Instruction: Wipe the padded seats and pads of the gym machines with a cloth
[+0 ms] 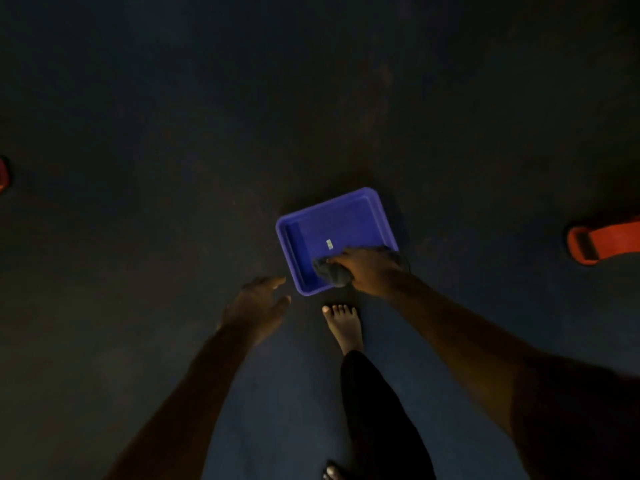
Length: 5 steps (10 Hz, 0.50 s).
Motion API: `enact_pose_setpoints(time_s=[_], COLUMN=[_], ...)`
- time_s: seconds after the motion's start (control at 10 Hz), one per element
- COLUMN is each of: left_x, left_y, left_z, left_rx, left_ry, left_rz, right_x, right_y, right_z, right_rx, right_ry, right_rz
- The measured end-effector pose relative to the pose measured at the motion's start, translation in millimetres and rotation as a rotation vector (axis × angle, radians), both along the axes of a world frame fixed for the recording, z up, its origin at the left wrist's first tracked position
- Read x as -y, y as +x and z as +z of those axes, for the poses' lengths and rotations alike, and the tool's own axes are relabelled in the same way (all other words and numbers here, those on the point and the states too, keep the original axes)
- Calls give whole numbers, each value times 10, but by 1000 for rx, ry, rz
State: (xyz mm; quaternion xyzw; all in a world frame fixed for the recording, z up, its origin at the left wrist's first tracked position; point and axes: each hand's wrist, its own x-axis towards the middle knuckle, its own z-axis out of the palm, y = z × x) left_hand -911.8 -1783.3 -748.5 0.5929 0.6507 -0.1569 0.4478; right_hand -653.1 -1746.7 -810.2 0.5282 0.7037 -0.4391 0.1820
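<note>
The picture is very dim and a little soft. The floor (173,98) fades to black toward the corners. Only the blue tray (346,209) at centre shows strong colour.

A dim gym: dark rubber floor (173,98), orange machine foot (602,242).

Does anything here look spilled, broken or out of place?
Nothing stands out. The blue plastic tray sits flat on the dark floor, and the right hand grips a dark crumpled cloth inside it.

Right hand (367,268) curled around dark cloth (332,273); left hand (254,306) loose, fingers spread.
</note>
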Motion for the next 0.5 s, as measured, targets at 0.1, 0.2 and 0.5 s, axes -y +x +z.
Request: enact_pose_setpoints(time_s=[0.1, 0.2, 0.5], left_x=[-301, -628, -839], left_y=[-31, -51, 21], left_z=[-748, -1649, -1935], left_rx=[12, -28, -77], left_ry=[-13, -24, -60], left_rz=[39, 6, -94], right_x=[-362, -590, -213], right_y=[-50, -133, -174], right_z=[-790, -1764, -2223], right_rx=[67, 175, 219], right_ry=[19, 133, 55], right_rz=[112, 237, 32])
